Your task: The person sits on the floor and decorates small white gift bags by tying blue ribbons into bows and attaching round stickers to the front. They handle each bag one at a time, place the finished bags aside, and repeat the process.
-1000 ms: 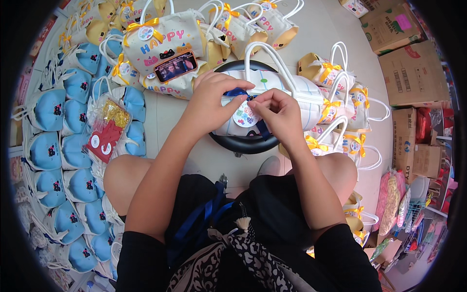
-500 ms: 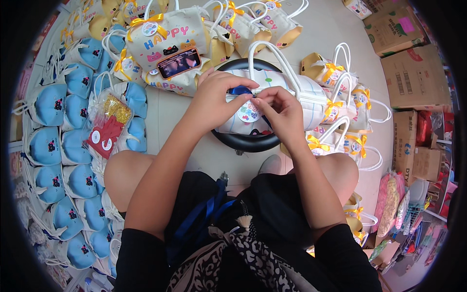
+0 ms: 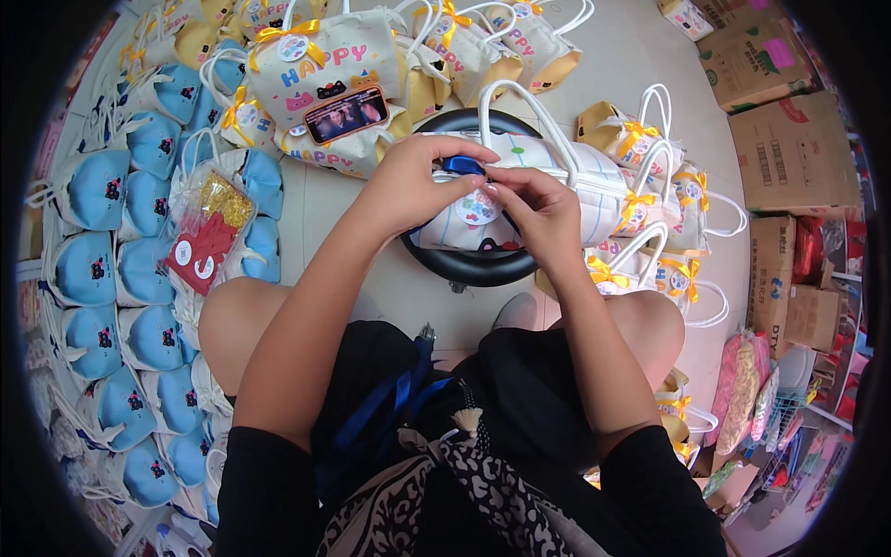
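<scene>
A white gift bag (image 3: 566,172) with white handles lies on its side on a round black stool (image 3: 464,265) in front of me. My left hand (image 3: 413,181) and my right hand (image 3: 534,209) meet over the bag's top. Both pinch a dark blue ribbon (image 3: 461,165) there, just above a round printed tag (image 3: 476,207) on the bag. The ribbon's ends are hidden under my fingers.
Several blue bags (image 3: 93,278) line the floor on my left. Yellow-bowed bags (image 3: 650,148) stand to the right and at the back. A phone (image 3: 345,113) leans on a bag. A red and gold packet (image 3: 206,232) lies left. Cardboard boxes (image 3: 789,148) stand far right.
Both hands have stayed on the bag's top, with small finger shifts around the blue ribbon. The view has drifted slightly, so the stool sits lower in the picture.
</scene>
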